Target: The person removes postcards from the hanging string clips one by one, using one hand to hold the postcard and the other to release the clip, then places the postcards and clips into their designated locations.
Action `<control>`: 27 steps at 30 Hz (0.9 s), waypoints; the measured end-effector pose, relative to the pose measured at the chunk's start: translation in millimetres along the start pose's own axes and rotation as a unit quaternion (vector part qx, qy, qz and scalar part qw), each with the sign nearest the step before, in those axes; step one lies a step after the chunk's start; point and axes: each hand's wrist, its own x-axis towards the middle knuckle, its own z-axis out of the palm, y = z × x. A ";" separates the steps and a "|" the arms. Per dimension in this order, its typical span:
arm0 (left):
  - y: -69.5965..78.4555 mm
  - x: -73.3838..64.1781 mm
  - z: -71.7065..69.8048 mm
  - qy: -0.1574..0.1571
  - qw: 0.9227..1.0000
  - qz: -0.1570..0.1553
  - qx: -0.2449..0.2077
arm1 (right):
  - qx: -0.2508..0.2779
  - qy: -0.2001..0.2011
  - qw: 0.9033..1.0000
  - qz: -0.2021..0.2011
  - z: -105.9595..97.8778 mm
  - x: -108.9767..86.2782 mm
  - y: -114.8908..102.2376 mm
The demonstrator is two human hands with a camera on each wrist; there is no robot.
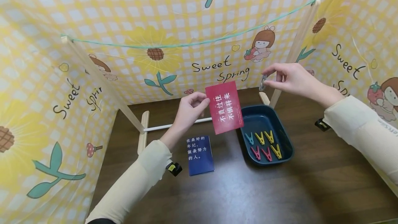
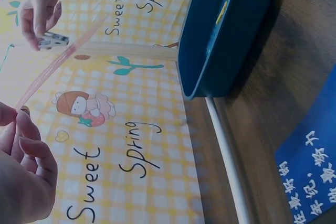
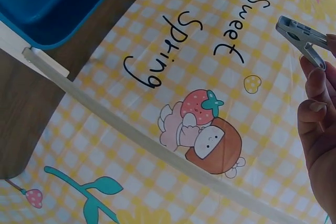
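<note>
My left hand (image 1: 193, 109) pinches the left edge of a red card (image 1: 224, 108) with white Chinese characters, held up in the air. In the left wrist view that card shows nearly edge-on. To the right, my right hand (image 1: 289, 78) holds a grey clothespin (image 1: 262, 83) between thumb and fingers. The right wrist view shows the clothespin (image 3: 300, 38) with its tip pointing away from the fingers. Above both hands a green string (image 1: 199, 43) sags between two wooden posts. Below the card a blue card (image 1: 201, 160) with white characters lies on the table.
A dark blue tray (image 1: 287, 137) on the table contains several yellow, pink and teal clothespins. The left post (image 1: 105, 84) and right post (image 1: 295, 47) stand on wooden feet joined by a white bar (image 1: 160, 127). Yellow checked cloth (image 1: 174, 6) surrounds the table.
</note>
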 end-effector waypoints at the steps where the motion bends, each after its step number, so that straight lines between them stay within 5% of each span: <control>1: -1.5 -1.0 -1.8 -0.001 1.000 -0.004 -0.002 | 0.001 -0.002 1.000 0.001 1.2 -0.6 0.7; 27: -36.9 -20.3 -39.4 -0.010 0.998 -0.062 -0.012 | 0.014 -0.101 0.992 0.067 26.2 -17.3 6.4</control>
